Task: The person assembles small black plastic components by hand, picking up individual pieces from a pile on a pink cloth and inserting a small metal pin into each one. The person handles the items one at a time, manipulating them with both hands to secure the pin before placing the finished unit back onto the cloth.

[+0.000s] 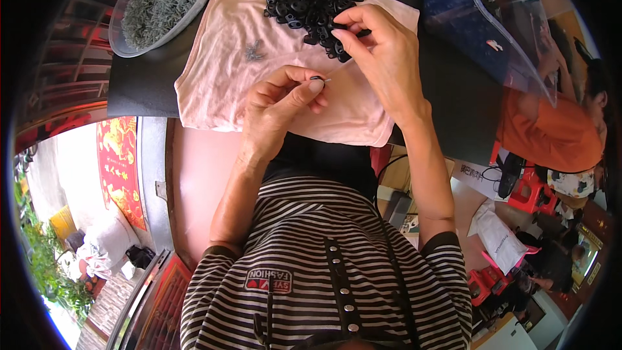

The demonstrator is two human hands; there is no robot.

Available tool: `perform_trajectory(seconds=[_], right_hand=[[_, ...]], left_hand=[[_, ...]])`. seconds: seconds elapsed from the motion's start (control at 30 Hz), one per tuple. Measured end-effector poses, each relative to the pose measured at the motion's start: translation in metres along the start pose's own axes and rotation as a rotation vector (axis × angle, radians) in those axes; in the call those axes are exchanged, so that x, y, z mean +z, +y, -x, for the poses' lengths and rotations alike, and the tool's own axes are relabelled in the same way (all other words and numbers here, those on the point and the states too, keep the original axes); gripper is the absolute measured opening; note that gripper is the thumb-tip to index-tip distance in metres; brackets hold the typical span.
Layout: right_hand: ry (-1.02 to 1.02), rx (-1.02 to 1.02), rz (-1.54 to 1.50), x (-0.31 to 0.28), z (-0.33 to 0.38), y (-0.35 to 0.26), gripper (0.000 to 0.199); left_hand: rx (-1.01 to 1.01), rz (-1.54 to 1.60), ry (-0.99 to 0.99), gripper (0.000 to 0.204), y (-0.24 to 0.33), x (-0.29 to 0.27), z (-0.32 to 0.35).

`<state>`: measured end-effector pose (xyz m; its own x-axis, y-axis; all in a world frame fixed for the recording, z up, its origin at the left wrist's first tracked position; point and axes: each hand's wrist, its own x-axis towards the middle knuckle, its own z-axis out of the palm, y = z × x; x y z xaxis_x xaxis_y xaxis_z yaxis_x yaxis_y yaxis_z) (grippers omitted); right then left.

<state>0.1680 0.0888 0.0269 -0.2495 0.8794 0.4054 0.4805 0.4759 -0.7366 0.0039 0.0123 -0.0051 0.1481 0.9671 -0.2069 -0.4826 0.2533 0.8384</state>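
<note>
My left hand (285, 97) is closed in a pinch over the near part of a pink cloth (214, 100). Between its thumb and forefinger is a small black plastic piece (316, 78), mostly hidden, with a thin pale bit sticking out beside the fingertips. At the right edge of a heap of small black plastic pieces (298, 5), several with round holes, my right hand (379, 42) pinches one dark piece (363, 33). Left of the heap, a few tiny grey pieces, perhaps springs (254, 50), lie on the cloth.
A clear round tub (116, 35) full of small grey pieces stands at the far left of the black table (146, 87). Clear plastic bins (479, 19) stand at the right. Beyond them is a person in an orange top (551, 129). Red stools (531, 194) stand lower right.
</note>
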Motion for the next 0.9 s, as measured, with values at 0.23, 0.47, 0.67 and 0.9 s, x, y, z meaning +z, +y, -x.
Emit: perform_trajectory(seconds=[0.23, 0.47, 0.67, 0.9], right_hand=[[0.026, 0.059, -0.135, -0.013, 0.025, -0.033, 0.017], [-0.065, 0.128, -0.196, -0.021, 0.039, -0.051, 0.023], [0.013, 0.156, -0.314, -0.019, 0.048, -0.051, 0.024], [0.056, 0.261, -0.603, -0.018, 0.057, -0.047, 0.019]], left_hand=[[0.212, -0.030, 0.051, 0.013, 0.002, 0.004, 0.010], [0.622, -0.341, -0.019, 0.016, 0.012, 0.013, 0.013], [0.652, -0.413, -0.022, 0.017, 0.007, 0.017, 0.016], [0.506, -0.290, -0.018, 0.016, 0.005, 0.023, 0.020]])
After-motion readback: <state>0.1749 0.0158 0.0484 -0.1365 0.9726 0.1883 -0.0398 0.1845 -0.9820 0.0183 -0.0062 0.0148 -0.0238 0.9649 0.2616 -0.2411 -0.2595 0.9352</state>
